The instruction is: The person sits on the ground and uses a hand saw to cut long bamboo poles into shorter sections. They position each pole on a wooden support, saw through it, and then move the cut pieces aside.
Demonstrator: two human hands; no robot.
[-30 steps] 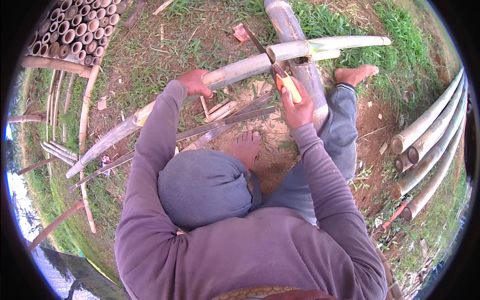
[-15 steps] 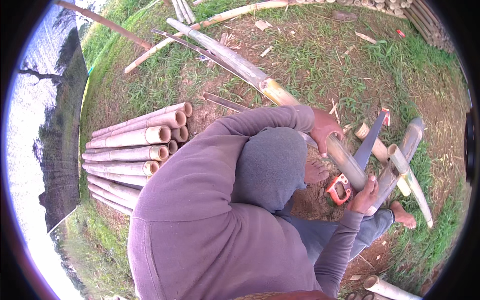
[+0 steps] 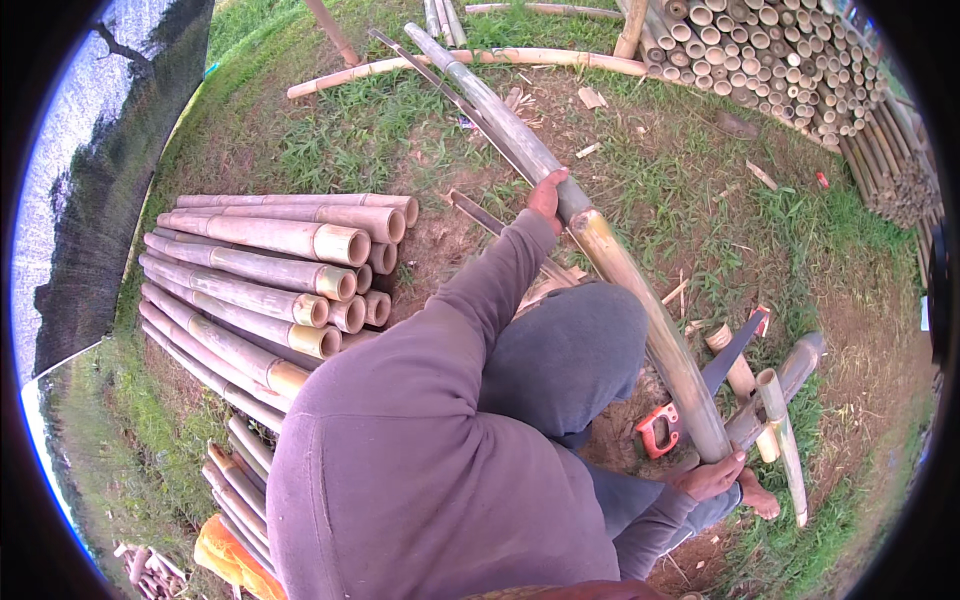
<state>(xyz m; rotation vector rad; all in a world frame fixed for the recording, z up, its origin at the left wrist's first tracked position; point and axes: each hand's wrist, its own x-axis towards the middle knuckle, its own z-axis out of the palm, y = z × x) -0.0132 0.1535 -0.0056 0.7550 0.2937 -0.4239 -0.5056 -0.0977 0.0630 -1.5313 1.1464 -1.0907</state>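
A long bamboo pole (image 3: 640, 300) slants from the far middle down to the near right, its surface grey at the far part and yellowish past a node. My left hand (image 3: 547, 200) is closed round the pole's side just beyond that node, fingers partly hidden. At the near end my right hand (image 3: 710, 478) grips the pole from beneath, with fingertips showing at its edge. A handsaw with an orange handle (image 3: 657, 432) lies on the ground beside the pole, and its dark blade passes underneath. A thicker bamboo piece (image 3: 790, 372) lies close to the near end.
Cut bamboo poles (image 3: 250, 262) are stacked at the left. Behind, a large bamboo pile (image 3: 750, 50) shows its round ends. A short bamboo tube (image 3: 783, 440) leans at the right. Split bamboo strips (image 3: 475, 212) lie near my left arm, and an orange sheet (image 3: 235, 555) sits at lower left.
My left hand has moved from the pole's near part to farther up it and now grips there. The right hand has closed at the near end. The view has shifted.
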